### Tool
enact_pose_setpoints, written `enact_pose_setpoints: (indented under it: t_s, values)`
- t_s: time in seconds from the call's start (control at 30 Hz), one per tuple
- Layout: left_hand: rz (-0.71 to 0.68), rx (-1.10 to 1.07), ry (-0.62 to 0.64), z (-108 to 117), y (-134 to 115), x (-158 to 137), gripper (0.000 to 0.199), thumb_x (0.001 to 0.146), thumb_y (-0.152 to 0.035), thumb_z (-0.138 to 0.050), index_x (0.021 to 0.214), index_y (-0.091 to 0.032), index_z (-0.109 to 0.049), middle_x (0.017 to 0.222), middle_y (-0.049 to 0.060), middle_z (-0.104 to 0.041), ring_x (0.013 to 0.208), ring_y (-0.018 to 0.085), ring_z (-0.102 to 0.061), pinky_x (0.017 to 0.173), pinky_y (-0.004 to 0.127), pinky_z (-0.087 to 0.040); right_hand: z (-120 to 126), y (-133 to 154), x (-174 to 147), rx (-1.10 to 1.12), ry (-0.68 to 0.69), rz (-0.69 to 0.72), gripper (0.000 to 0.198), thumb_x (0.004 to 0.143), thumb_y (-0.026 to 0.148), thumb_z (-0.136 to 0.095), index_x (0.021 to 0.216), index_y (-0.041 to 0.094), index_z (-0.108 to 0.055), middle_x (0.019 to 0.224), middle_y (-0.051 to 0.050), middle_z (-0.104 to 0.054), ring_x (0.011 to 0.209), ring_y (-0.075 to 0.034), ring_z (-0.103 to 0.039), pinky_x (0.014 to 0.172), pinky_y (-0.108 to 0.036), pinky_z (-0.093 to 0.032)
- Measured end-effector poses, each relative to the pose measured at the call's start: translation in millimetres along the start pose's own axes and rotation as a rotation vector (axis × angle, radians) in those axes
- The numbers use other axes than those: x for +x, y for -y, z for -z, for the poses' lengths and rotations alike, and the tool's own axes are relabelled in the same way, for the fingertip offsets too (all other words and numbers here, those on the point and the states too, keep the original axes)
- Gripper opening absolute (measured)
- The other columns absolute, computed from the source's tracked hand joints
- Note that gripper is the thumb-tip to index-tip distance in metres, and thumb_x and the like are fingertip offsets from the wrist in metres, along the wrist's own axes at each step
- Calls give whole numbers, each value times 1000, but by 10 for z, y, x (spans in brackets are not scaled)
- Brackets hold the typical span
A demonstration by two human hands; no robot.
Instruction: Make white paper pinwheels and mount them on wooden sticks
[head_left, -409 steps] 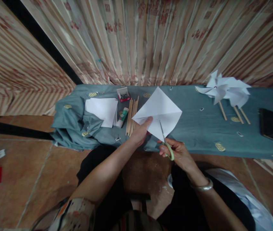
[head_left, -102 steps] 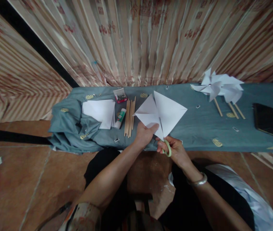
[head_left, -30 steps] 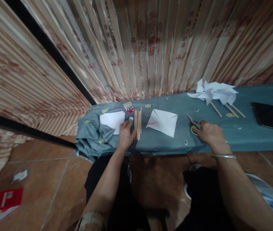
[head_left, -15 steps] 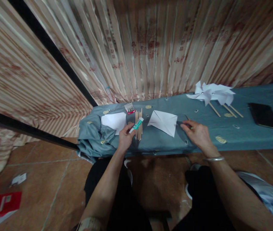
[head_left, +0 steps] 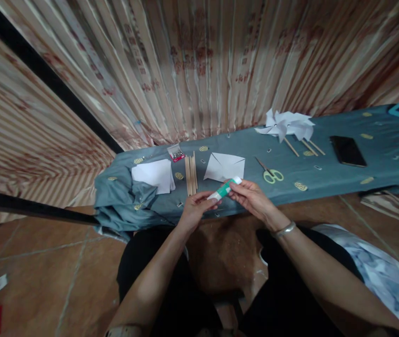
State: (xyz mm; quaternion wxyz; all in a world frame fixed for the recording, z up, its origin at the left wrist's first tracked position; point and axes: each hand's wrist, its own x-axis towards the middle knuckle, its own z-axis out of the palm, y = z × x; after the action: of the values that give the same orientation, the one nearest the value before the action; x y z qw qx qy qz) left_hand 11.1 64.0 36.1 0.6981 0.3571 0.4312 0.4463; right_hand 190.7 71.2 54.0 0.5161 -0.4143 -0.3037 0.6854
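Observation:
A green-and-white glue stick point(head_left: 225, 188) is held between both hands above the near edge of the blue-covered table point(head_left: 326, 175). My left hand point(head_left: 196, 209) grips its lower end and my right hand point(head_left: 250, 195) pinches its upper, capped end. Just behind the glue stick lies a cut, creased white paper square point(head_left: 225, 166). Green-handled scissors point(head_left: 270, 172) rest on the cloth to its right, away from both hands.
A bundle of wooden sticks point(head_left: 190, 174), a stack of white paper point(head_left: 153, 175) and a small box of pins point(head_left: 176, 153) lie at the left. Finished paper pinwheels point(head_left: 287, 126) and a black phone point(head_left: 347, 151) sit at the right. Striped curtains hang behind the table.
The scissors and the cut paper were laid on the table. My left hand picked up the glue stick and brought it to the middle, and my right hand came over to grip its cap end.

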Motion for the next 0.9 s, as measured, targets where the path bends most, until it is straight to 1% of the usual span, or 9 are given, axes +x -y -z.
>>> enact_pose_setpoints:
  t_s: [0.1, 0.2, 0.27, 0.37, 0.47, 0.6, 0.73, 0.83, 0.9]
  values:
    - [-57, 44, -37, 87, 2, 25, 42, 54, -37, -86, 87, -14, -73, 77, 5, -73, 72, 18, -69, 71, 32, -55, 89, 46, 42, 62, -92, 15, 28, 59, 32, -89, 73, 17, -69, 62, 4, -67, 53, -5, -60, 51, -11, -51]
    - [-192, 193, -140, 267, -33, 89, 38, 61, -36, -81, 92, -15, -73, 75, 3, -70, 68, 16, -65, 66, 30, -54, 182, 128, 88, 178, -149, 12, 28, 65, 33, -86, 69, 19, -62, 57, 5, -64, 52, -6, -61, 46, -10, -50]
    - [-333, 394, -252, 421, -106, 154, 31, 69, -33, -74, 95, -16, -73, 77, 2, -68, 65, 14, -62, 64, 29, -53, 230, 181, 112, 242, -139, -21, 29, 69, 33, -83, 69, 20, -58, 56, 5, -64, 52, -6, -61, 43, -10, -49]
    - [-499, 796, -339, 638, -276, 289, 28, 79, -22, -63, 104, -15, -72, 99, 8, -65, 80, 17, -63, 74, 31, -53, 276, 227, 137, 329, -128, -75, 30, 71, 30, -82, 68, 20, -54, 56, 4, -62, 53, -7, -61, 44, -10, -50]
    - [-547, 1130, -318, 786, -397, 466, 34, 80, -15, -57, 112, -13, -69, 108, 12, -62, 97, 22, -61, 88, 34, -51, 293, 244, 153, 404, -94, -105, 30, 71, 29, -81, 66, 20, -53, 54, 5, -58, 50, -6, -59, 43, -11, -50]
    - [-536, 1458, -244, 889, -359, 672, 39, 77, -9, -55, 111, -20, -70, 108, 9, -62, 104, 23, -58, 97, 38, -48, 282, 271, 183, 442, -32, -90, 25, 76, 29, -77, 70, 20, -55, 60, 5, -59, 51, -6, -56, 42, -11, -48]
    - [-534, 1581, -253, 946, -302, 717, 42, 77, -13, -58, 118, -21, -66, 117, 11, -61, 111, 28, -56, 98, 44, -47, 272, 300, 245, 412, -14, -69, 20, 77, 31, -76, 77, 19, -60, 65, 4, -63, 52, -5, -55, 41, -10, -46]
    - [-580, 1567, -272, 923, -351, 682, 48, 79, -18, -59, 127, -20, -59, 132, 14, -55, 123, 34, -48, 100, 52, -44, 296, 320, 299, 376, -36, -61, 19, 78, 32, -75, 77, 20, -61, 64, 4, -62, 51, -5, -54, 42, -11, -47]
    - [-656, 1509, -273, 830, -383, 653, 51, 81, -20, -58, 132, -17, -53, 141, 15, -48, 133, 35, -39, 106, 53, -39, 325, 341, 337, 360, -72, -25, 21, 76, 32, -77, 73, 20, -60, 62, 5, -62, 50, -4, -55, 42, -10, -47]
